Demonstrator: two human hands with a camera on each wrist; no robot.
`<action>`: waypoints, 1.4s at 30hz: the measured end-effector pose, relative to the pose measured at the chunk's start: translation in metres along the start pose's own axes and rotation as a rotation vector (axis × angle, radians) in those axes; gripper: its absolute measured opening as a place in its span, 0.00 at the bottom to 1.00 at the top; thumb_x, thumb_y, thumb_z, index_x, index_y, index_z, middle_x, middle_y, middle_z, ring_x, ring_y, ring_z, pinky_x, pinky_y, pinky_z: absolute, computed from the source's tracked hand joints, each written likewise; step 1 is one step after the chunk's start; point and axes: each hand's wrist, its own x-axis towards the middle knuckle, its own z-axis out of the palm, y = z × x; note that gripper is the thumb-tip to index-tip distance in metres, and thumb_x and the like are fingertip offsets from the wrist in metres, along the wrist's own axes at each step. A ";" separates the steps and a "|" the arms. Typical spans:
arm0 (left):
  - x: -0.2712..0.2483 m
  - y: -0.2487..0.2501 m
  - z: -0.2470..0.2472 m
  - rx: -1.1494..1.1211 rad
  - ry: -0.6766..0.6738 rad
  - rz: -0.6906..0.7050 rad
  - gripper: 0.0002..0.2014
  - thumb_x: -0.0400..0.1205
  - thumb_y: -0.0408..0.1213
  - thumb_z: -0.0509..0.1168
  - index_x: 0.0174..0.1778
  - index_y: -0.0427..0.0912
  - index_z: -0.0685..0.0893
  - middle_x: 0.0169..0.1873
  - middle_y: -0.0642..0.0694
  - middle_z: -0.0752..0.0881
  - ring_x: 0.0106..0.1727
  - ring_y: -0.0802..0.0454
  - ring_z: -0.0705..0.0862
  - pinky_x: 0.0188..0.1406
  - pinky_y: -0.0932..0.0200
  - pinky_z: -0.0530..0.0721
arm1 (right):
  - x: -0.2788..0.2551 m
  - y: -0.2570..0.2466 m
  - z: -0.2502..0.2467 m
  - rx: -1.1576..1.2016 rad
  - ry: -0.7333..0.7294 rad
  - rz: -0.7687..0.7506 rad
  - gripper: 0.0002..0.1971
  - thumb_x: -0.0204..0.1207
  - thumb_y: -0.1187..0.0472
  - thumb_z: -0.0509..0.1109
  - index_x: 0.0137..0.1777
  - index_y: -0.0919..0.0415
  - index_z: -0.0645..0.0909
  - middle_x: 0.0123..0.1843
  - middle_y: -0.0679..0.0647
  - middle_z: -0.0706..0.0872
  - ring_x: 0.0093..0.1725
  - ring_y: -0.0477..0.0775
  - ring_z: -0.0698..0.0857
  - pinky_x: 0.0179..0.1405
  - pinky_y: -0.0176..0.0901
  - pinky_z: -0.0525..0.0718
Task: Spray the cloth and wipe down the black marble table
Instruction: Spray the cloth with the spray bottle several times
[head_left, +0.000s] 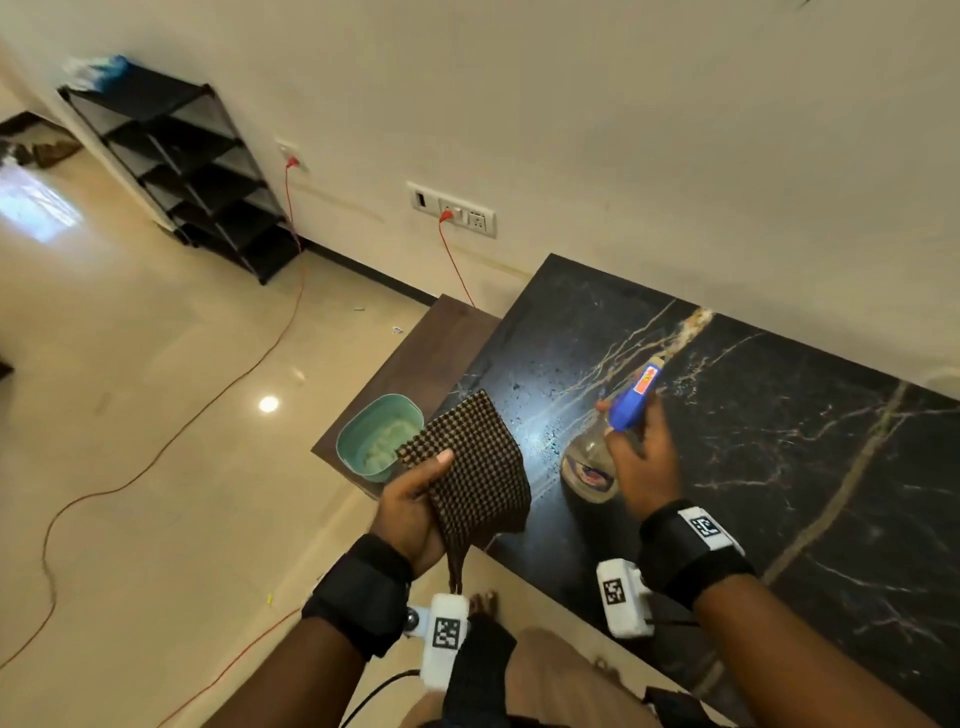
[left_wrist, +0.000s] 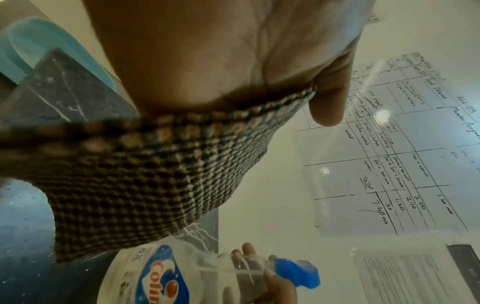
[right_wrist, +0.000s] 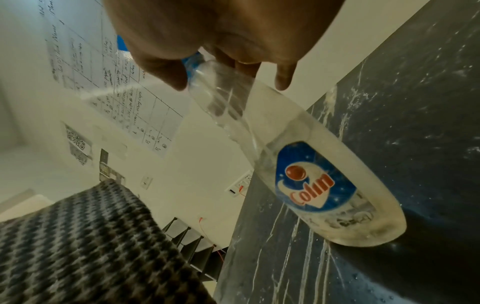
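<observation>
- Head view: the left hand (head_left: 415, 506) pinches the checked cloth (head_left: 470, 467), thumb on top, holding it up off the left end of the black marble tabletop (head_left: 779, 431); the right hand (head_left: 644, 457) is wrapped round the neck of the spray bottle (head_left: 613, 441), whose blue trigger head points away over the tabletop; the bottle hangs just above the stone; the two hands are apart, the cloth just left of the bottle.
- Head view only: a teal tub (head_left: 376, 434) sits on a brown side surface (head_left: 441, 338) beside the tabletop; a black shoe rack (head_left: 192, 171) stands at the wall; an orange cable (head_left: 156, 457) trails over the floor.
- Left wrist view only: a handwritten chart (left_wrist: 389, 144) on the wall; the bottle label reads "Colin".
- Right wrist view: fine droplets and pale veins show on the stone beneath the bottle base.
- Hard to make out: the index finger on the trigger is hidden by the hand; the tub contents are indistinct; both wrist views blur the cloth edge.
</observation>
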 end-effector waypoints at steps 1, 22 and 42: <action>0.005 0.005 0.001 -0.013 -0.021 -0.010 0.47 0.55 0.44 0.86 0.72 0.37 0.80 0.71 0.31 0.80 0.68 0.30 0.80 0.63 0.33 0.80 | 0.001 -0.001 -0.001 0.017 -0.023 0.003 0.30 0.76 0.65 0.66 0.79 0.47 0.70 0.59 0.46 0.91 0.63 0.47 0.87 0.66 0.53 0.82; 0.067 0.064 0.025 0.072 -0.209 -0.055 0.53 0.68 0.79 0.50 0.79 0.42 0.72 0.72 0.34 0.80 0.73 0.33 0.78 0.74 0.28 0.71 | 0.006 -0.091 0.015 -0.314 -0.286 -0.510 0.24 0.73 0.36 0.72 0.52 0.58 0.86 0.44 0.51 0.86 0.41 0.52 0.87 0.42 0.52 0.87; 0.084 0.055 0.031 0.011 -0.371 -0.135 0.56 0.67 0.80 0.53 0.81 0.38 0.69 0.77 0.28 0.73 0.78 0.28 0.71 0.80 0.26 0.60 | 0.003 -0.110 0.035 -0.441 -0.521 -0.468 0.26 0.65 0.32 0.77 0.43 0.57 0.84 0.41 0.50 0.82 0.39 0.51 0.84 0.38 0.58 0.85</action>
